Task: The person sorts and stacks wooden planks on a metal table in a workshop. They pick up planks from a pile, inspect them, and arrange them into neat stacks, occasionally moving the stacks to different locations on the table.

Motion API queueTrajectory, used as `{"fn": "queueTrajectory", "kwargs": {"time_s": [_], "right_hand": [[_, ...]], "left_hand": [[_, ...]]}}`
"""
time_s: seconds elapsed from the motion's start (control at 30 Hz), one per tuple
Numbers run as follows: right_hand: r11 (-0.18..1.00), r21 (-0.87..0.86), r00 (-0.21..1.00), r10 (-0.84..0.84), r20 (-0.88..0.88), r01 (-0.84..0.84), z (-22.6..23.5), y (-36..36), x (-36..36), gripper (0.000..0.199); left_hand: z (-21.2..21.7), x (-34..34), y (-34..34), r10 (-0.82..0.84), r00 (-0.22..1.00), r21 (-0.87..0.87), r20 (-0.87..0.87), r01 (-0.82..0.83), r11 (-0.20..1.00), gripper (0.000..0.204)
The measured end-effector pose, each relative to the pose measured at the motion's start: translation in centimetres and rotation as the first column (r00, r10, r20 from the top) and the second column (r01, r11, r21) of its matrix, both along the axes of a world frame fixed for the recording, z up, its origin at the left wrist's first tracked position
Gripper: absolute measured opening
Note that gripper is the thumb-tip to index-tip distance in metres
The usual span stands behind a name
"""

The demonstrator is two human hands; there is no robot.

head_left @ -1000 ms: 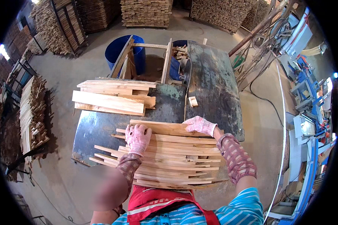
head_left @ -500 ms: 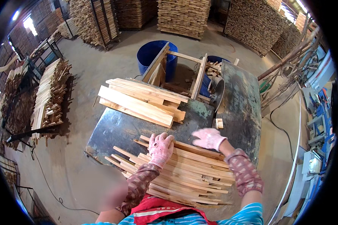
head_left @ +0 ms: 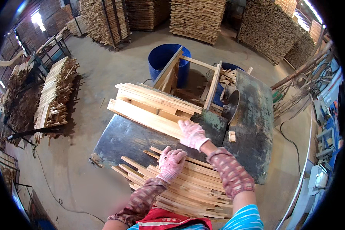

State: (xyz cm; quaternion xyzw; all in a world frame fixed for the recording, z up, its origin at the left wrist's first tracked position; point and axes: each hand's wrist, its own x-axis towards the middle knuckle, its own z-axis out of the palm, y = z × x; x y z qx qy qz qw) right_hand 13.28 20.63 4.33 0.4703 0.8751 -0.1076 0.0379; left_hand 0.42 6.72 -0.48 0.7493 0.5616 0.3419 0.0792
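Observation:
My right hand (head_left: 193,135), in a pale pink glove, closes on the near right end of a pale wooden board (head_left: 145,118). This board lies at the front of a small stack of boards (head_left: 157,99) on the dark saw table (head_left: 115,134). My left hand (head_left: 171,164), gloved alike, rests with curled fingers on the far edge of a row of narrow wooden strips (head_left: 195,180). Its fingertips are hidden, so what they grip cannot be seen. The strips lie side by side between the table and my red apron (head_left: 172,220).
A round saw blade (head_left: 231,106) stands up at the table's right part, with a small wood block (head_left: 232,136) near it. Blue barrels (head_left: 163,61) and a wooden frame (head_left: 214,86) are behind. A strip pile (head_left: 51,97) stands left; tall lumber stacks (head_left: 197,19) rise at the back.
My right hand has moved left and away from me, from above the strips to the end of the front board. My left hand stays on the strips. The whole view has shifted slightly.

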Motion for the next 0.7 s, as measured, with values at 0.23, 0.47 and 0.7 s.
{"fn": "queueTrajectory", "kwargs": {"time_s": [0.23,0.47,0.7], "right_hand": [[0.869,-0.482,0.972,-0.195,-0.128,0.11,-2.4,-4.7,16.1,0.048],[0.764,-0.615,0.979,-0.186,0.08,0.195,1.3,-9.7,19.6,0.034],[0.826,-0.563,0.946,0.16,0.283,0.028,3.3,-7.1,16.7,0.034]], "left_hand": [[0.3,1.1,0.0,-0.01,0.998,-0.071,-0.064,0.006,0.997,0.008],[1.3,2.1,-0.1,0.119,0.986,-0.086,-0.117,-0.129,0.988,0.029],[1.2,1.1,0.6,-0.033,0.974,-0.041,-0.222,0.024,0.999,0.016]]}}
